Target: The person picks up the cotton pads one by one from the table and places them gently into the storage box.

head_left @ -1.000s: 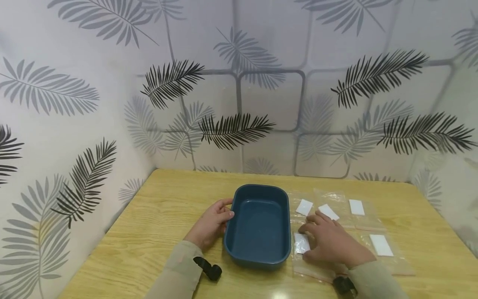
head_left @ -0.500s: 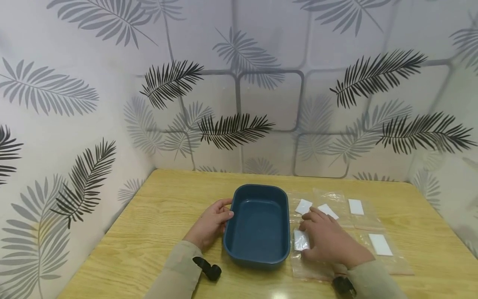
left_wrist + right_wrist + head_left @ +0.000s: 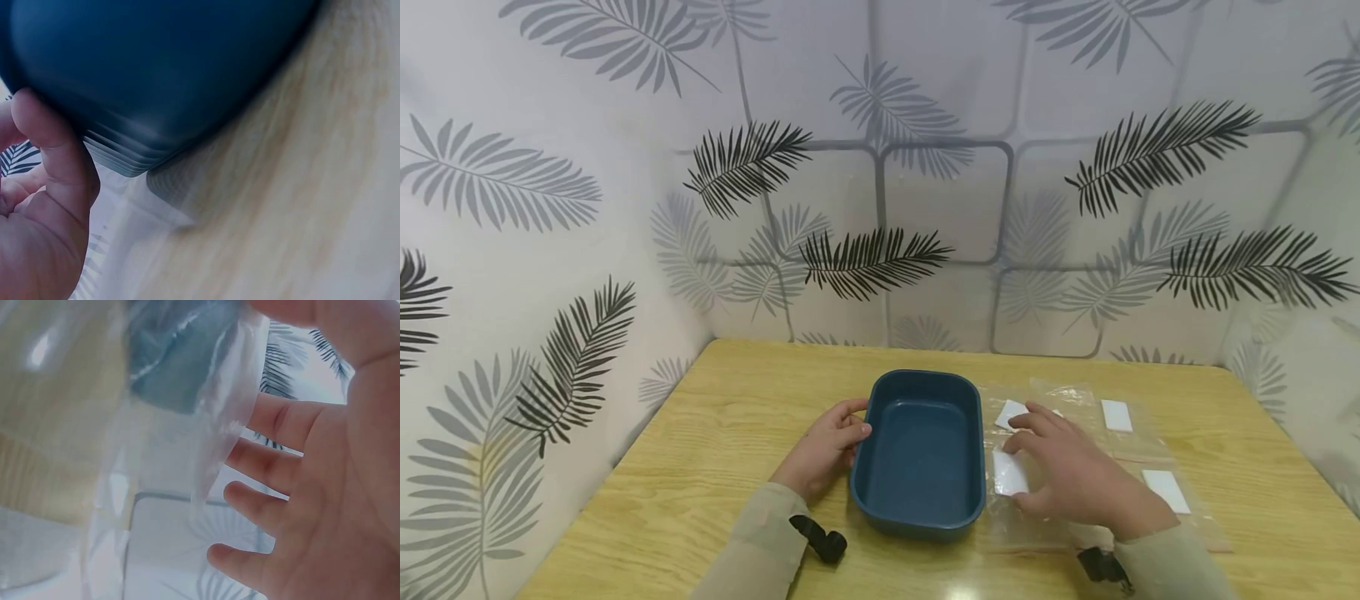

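Note:
A dark blue rectangular container (image 3: 919, 462) stands on the wooden table in the head view. My left hand (image 3: 826, 446) grips its left wall, thumb at the rim and fingers along the outside. In the left wrist view, the left thumb (image 3: 53, 140) lies against the blue wall. To the right of the container, my right hand (image 3: 1075, 475) holds a clear plastic bag (image 3: 1009, 473) with a white label or insert between its thumb and fingers. The right wrist view has this bag (image 3: 225, 419) close up and raised at the fingertips, the container's blue showing through it.
More clear bags with white rectangles lie on the table's right side, one at the back right (image 3: 1117, 415), one at the front right (image 3: 1166, 492) and one behind the held bag (image 3: 1010, 414). A patterned wall (image 3: 940, 308) rises behind the table (image 3: 737, 392).
The right hand and the bag under it have shifted slightly, the white rectangle now tilted and a little higher up the view. The left hand and container stay in place.

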Demonstrator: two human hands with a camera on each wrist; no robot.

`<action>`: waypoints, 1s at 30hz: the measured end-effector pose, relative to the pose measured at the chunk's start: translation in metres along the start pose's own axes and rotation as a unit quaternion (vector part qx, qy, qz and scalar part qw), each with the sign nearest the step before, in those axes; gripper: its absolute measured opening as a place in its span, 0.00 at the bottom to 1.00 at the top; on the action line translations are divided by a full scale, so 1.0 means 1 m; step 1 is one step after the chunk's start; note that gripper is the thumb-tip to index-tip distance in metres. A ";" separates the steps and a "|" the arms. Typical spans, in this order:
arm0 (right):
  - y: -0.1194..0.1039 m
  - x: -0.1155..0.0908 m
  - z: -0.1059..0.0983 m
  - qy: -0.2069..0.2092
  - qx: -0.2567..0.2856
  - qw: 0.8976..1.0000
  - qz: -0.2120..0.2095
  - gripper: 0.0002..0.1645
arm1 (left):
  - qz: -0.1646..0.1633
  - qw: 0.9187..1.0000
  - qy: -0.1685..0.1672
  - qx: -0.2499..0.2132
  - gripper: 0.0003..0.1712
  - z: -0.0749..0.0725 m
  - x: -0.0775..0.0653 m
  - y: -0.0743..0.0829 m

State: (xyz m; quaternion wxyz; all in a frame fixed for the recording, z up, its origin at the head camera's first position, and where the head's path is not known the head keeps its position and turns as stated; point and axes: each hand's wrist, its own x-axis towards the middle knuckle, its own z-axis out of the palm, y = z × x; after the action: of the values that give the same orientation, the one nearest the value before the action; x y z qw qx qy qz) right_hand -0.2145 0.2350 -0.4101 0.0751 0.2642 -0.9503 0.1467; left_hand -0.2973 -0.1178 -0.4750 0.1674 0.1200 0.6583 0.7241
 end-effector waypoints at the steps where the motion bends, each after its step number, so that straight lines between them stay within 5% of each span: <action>1: -0.002 0.000 -0.001 0.003 0.000 1.000 -0.005 0.26 | -0.001 1.000 0.000 -0.002 0.30 0.000 0.000 -0.001; 17: -0.028 0.035 -0.033 0.013 -0.026 0.998 -0.057 0.26 | 0.001 1.000 0.008 -0.013 0.29 0.001 0.001 0.001; 30: -0.045 0.071 -0.031 -0.009 -0.027 0.999 -0.045 0.29 | 0.002 1.000 0.007 -0.011 0.29 -0.001 0.002 -0.003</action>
State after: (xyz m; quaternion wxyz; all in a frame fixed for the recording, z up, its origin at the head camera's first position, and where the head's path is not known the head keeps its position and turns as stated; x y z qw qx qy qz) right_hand -0.2487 0.1740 -0.3543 0.0805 0.3059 -0.9416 0.1151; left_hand -0.2988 -0.1174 -0.4781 0.1623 0.1142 0.6516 0.7322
